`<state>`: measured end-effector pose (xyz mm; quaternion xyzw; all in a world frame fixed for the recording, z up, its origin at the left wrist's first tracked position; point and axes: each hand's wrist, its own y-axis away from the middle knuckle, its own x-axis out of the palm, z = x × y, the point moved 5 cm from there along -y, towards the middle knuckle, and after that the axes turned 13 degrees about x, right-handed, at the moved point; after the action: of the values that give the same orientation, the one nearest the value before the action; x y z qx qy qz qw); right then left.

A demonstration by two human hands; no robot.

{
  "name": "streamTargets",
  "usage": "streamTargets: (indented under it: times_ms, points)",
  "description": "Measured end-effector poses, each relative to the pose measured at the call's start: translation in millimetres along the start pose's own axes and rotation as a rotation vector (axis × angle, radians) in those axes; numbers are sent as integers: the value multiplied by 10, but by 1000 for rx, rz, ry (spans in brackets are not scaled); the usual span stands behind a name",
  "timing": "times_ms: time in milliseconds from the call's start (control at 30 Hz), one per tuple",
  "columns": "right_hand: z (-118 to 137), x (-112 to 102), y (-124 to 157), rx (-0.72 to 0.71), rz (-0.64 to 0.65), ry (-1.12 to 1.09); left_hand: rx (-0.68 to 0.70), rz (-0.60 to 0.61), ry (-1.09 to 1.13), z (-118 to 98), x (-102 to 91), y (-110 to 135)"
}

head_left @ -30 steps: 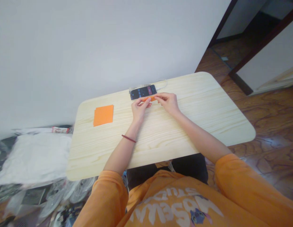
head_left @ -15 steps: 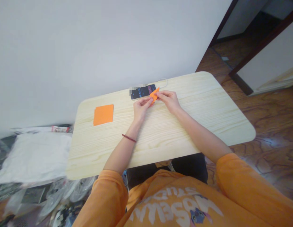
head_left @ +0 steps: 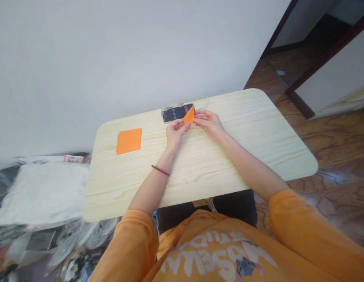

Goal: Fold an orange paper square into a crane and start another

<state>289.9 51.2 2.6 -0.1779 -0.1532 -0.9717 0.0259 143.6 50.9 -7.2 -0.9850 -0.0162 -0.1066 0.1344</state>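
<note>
Folded piece (head_left: 189,114): matt paper; table (head_left: 205,164): smooth wood-grain; phone (head_left: 177,114): glossy

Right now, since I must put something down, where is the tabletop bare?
Bare table lies right of the right forearm, out to the rounded edge, and left of the left forearm, nearer than the orange paper stack. The back middle is crowded: left hand, right hand, folded orange paper and phone.

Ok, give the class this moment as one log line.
left hand: pinching folded paper; right hand: at paper's edge; phone: partly hidden behind paper; paper stack: on table
</note>
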Motion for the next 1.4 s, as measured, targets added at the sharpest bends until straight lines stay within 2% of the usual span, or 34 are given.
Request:
streamTargets:
  times_ms: [267, 700, 933, 1133, 1400]
  points:
    - [-45, -18, -24, 47, -2, 4, -44, 48, -8, 2, 36, 25]
    - [-46, -1, -9, 68, 26, 10, -49, -23, -2, 47, -44, -16]
    - [-65, -7, -3, 119, 82, -43, -65, -3, 28, 40, -31, -16]
    - [-62, -15, 6, 133, 32, -35, -102, 43, 40, 61, -18, -21]
    - [-78, -60, -20, 135, -12, -10, -118, 45, 50, 60, -22, -17]
